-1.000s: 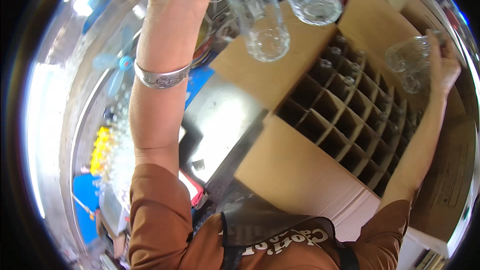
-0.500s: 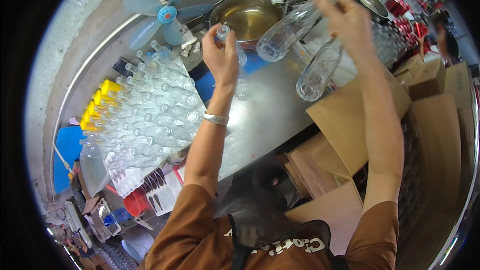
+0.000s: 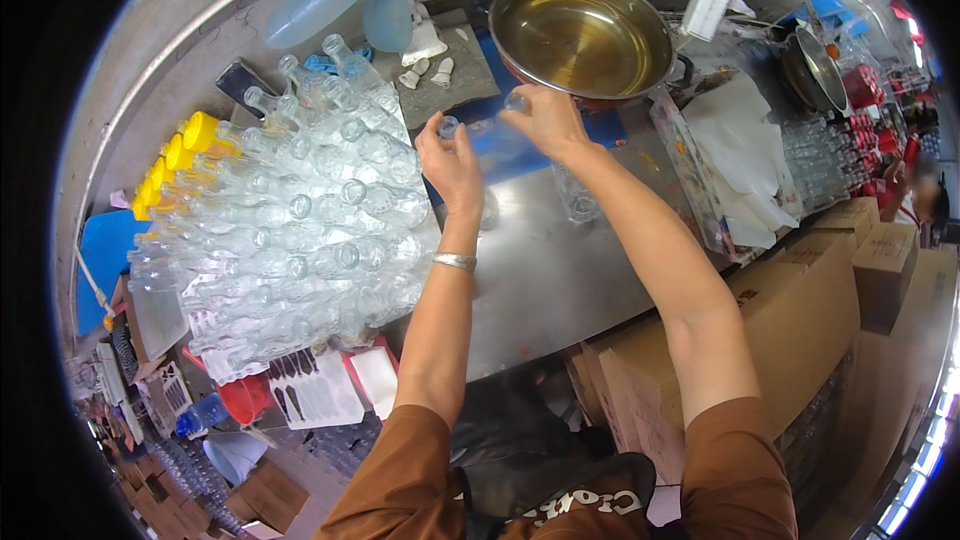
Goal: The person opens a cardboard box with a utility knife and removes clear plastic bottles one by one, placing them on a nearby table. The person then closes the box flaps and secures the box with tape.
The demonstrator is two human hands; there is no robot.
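My left hand (image 3: pixel 452 168) is closed round the neck of a clear glass bottle (image 3: pixel 448 127), whose base shows faintly below my fingers over the metal table (image 3: pixel 540 280). Close beside it, my right hand (image 3: pixel 552 123) grips another clear bottle (image 3: pixel 577 198) by its neck, the body hanging down beneath the wrist. A second bottle mouth (image 3: pixel 516 102) shows at my right fingertips; blur hides whether it belongs to the same bottle. To the left, many glass bottles (image 3: pixel 350 195) stand in tight rows on a white sheet.
A wide metal pan (image 3: pixel 652 38) of yellowish liquid sits just beyond my right hand. Blue fan blades (image 3: pixel 388 20) stand at the back left. Yellow caps (image 3: pixel 200 132) line the bottles' far-left edge. Cardboard boxes (image 3: pixel 790 310) flank the table's right side.
My right hand has come down and left from the upper right, bringing its bottles beside my left hand. The view has shifted, so the pan and fan appear larger.
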